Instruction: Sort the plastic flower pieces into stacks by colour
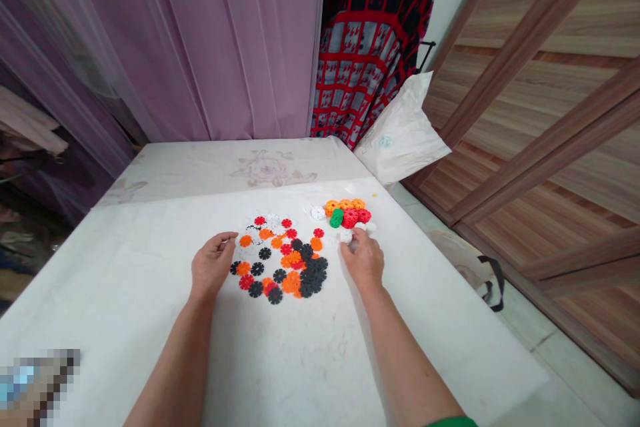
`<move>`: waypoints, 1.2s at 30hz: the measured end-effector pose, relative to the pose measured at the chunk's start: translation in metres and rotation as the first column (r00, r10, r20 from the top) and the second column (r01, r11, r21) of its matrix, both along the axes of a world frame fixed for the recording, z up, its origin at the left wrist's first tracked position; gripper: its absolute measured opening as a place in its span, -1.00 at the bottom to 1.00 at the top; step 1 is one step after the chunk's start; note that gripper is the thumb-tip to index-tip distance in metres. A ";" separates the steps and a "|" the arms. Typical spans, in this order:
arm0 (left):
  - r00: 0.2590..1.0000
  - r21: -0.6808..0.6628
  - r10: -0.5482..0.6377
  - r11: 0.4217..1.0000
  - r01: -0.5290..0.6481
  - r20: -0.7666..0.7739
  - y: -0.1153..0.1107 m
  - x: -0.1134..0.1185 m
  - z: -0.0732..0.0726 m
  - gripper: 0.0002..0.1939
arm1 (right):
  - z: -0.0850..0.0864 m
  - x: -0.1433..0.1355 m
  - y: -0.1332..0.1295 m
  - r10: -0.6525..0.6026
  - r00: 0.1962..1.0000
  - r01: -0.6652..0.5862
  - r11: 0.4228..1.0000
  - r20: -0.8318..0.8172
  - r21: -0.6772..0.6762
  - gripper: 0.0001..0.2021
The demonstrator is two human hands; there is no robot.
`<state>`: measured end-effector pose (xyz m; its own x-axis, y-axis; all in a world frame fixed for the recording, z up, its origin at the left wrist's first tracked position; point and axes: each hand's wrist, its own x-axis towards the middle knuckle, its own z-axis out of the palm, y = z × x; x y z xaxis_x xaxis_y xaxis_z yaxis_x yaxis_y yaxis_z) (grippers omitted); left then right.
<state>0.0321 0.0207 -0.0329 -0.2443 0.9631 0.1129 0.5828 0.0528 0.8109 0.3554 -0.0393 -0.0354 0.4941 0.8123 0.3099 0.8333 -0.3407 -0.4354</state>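
Observation:
Notched plastic discs lie in a loose pile on the white-covered table, with black discs (313, 277) heaped at its right side and orange, red and white ones spread to the left. My left hand (214, 264) is at the pile's left edge, fingers bent together; whatever is at its fingertips is too small to make out. Right of the pile, my right hand (364, 259) pinches a white disc piece (346, 236). Just beyond it sit grouped stacks: orange discs (345, 205), red discs (351, 217), a green stack (337, 218) and a white stack (318, 213).
The table (125, 280) has a blurred object (37, 383) at its near left corner. Past the far right edge are a white bag (403, 133) and a red patterned cloth (360, 60). A purple curtain (225, 40) hangs behind; wooden doors (550, 113) stand right.

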 end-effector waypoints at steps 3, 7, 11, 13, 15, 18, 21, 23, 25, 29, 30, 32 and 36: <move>1.000 -0.005 0.005 1.000 -0.005 0.003 0.000 0.000 0.001 -0.59 | 0.003 -0.002 -0.004 0.033 0.998 -0.042 0.988 0.056 0.151 -0.71; 1.000 -0.014 0.006 1.000 -0.006 0.004 0.001 0.000 0.001 -0.59 | 0.017 -0.011 -0.007 0.237 0.942 -0.291 0.929 0.236 0.229 -0.80; 1.000 -0.025 0.011 1.000 -0.011 0.009 0.000 0.001 0.002 -0.58 | 0.023 -0.017 -0.001 0.406 0.867 -0.441 0.895 0.287 0.064 -0.85; 1.000 -0.028 0.009 1.000 -0.009 0.006 0.000 0.001 0.003 -0.58 | 0.021 -0.018 0.002 0.412 0.865 -0.433 0.901 0.287 0.013 -0.87; 1.000 -0.031 0.005 1.000 -0.005 -0.001 0.000 0.001 0.003 -0.59 | 0.018 -0.018 0.003 0.401 0.869 -0.416 0.909 0.288 -0.010 -0.88; 1.000 -0.040 0.007 0.999 -0.008 -0.014 0.000 0.001 0.004 -0.60 | 0.016 -0.017 0.004 0.405 0.868 -0.417 0.909 0.288 -0.022 -0.87; 1.000 -0.044 0.014 0.999 -0.015 -0.023 0.000 0.001 0.004 -0.61 | 0.018 -0.017 0.006 0.443 0.855 -0.447 0.893 0.269 -0.049 -0.85; 1.000 -0.044 0.012 0.999 -0.013 -0.025 -0.001 0.001 0.004 -0.61 | 0.021 -0.016 0.009 0.457 0.853 -0.453 0.888 0.254 -0.075 -0.84; 1.000 -0.042 0.009 0.999 -0.010 -0.028 -0.001 0.001 0.004 -0.61 | 0.022 -0.015 0.013 0.466 0.852 -0.457 0.884 0.237 -0.096 -0.83; 1.000 -0.028 0.008 1.000 -0.008 -0.025 -0.001 0.001 0.004 -0.61 | 0.020 -0.013 0.017 0.467 0.860 -0.460 0.884 0.207 -0.084 -0.80; 1.000 -0.026 0.009 1.000 -0.010 -0.020 -0.001 0.002 0.005 -0.61 | 0.019 -0.012 0.017 0.465 0.860 -0.464 0.884 0.209 -0.059 -0.80; 1.000 -0.028 0.012 1.000 -0.012 -0.010 -0.001 0.002 0.006 -0.61 | 0.018 -0.007 0.014 0.440 0.872 -0.458 0.888 0.212 0.039 -0.81; 1.000 -0.028 0.009 1.000 -0.009 -0.003 -0.002 0.003 0.007 -0.60 | 0.015 0.014 0.007 0.239 0.961 -0.271 0.918 0.140 0.291 -0.81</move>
